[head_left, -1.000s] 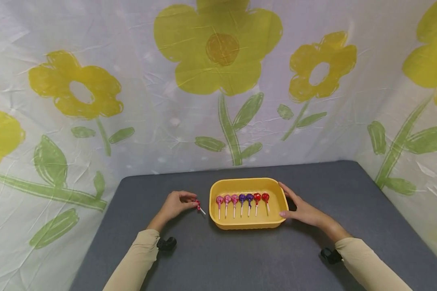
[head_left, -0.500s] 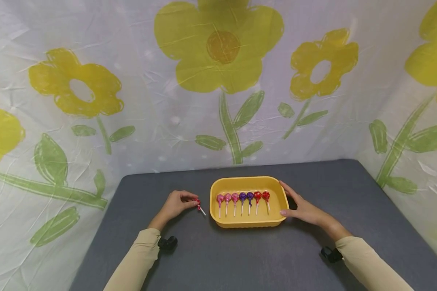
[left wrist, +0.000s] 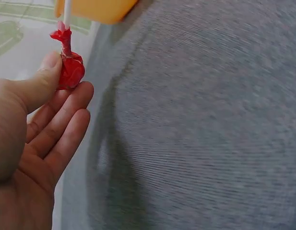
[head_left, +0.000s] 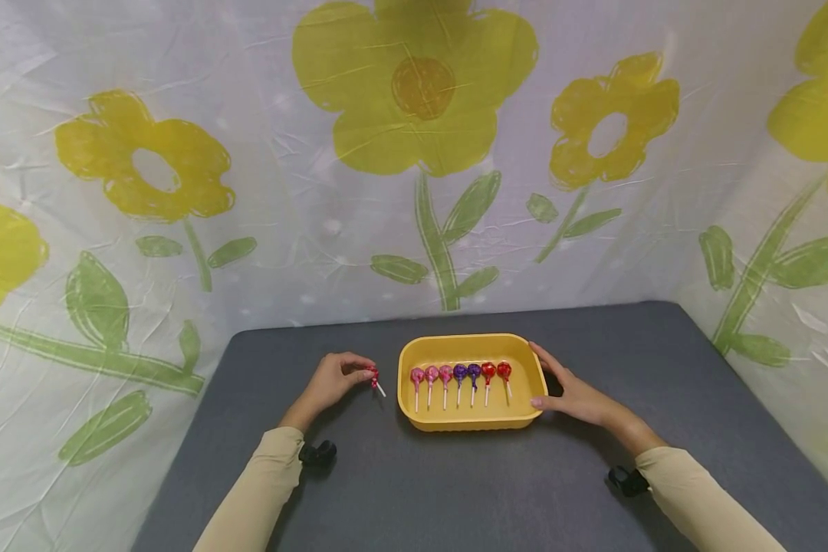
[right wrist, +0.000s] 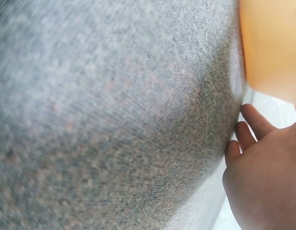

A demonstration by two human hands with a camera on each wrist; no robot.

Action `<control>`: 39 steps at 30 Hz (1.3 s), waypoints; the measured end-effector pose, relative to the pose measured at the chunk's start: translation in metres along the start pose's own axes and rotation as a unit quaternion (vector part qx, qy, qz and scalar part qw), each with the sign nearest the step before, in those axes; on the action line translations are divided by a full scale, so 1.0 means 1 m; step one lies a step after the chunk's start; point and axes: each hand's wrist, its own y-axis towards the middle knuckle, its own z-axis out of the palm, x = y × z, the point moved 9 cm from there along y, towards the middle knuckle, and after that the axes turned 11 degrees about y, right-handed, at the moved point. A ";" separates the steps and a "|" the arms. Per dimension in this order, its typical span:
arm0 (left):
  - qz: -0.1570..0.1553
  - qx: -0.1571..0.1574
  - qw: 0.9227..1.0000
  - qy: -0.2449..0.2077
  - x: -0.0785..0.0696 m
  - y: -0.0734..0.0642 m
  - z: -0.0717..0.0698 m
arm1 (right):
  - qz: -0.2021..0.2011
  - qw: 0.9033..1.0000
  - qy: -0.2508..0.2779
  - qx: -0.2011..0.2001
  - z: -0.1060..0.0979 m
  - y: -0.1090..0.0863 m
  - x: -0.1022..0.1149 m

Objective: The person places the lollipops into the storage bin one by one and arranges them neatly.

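Between the thumb and fingers of my left hand I pinch a lollipop by its red-wrapped head, its white stick pointing away from the hand. It is left of a yellow tray. Inside the tray, several lollipops lie in a row, sticks toward me: pink at the left, purple in the middle, red at the right. My right hand rests at the tray's right end with spread, fairly straight fingers, the thumb over the rim. In the right wrist view, the thumb is mostly out of frame.
A dark grey cloth-covered table carries the tray. Behind it and at both sides hangs a white sheet with yellow flowers. A black band is on the left wrist, and another black band on the right.
My left hand has lifted slightly and moved a little back with the pinched lollipop, whose stick points more steeply downward. The right hand and the tray stay in place.
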 end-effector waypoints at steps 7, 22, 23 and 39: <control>0.008 -0.015 1.000 -0.016 -0.009 0.008 -0.011 | -0.004 1.000 0.001 0.002 0.000 0.000 0.001; 0.040 -0.026 0.999 -0.017 -0.045 0.026 -0.024 | 0.000 1.000 0.006 0.001 0.000 0.000 -0.001; 0.041 -0.024 0.999 -0.018 -0.049 0.028 -0.023 | -0.001 1.000 0.007 0.000 0.001 0.000 -0.001; 0.056 0.005 0.996 -0.073 -0.117 0.073 0.004 | 0.004 1.000 -0.002 0.000 0.001 -0.001 -0.001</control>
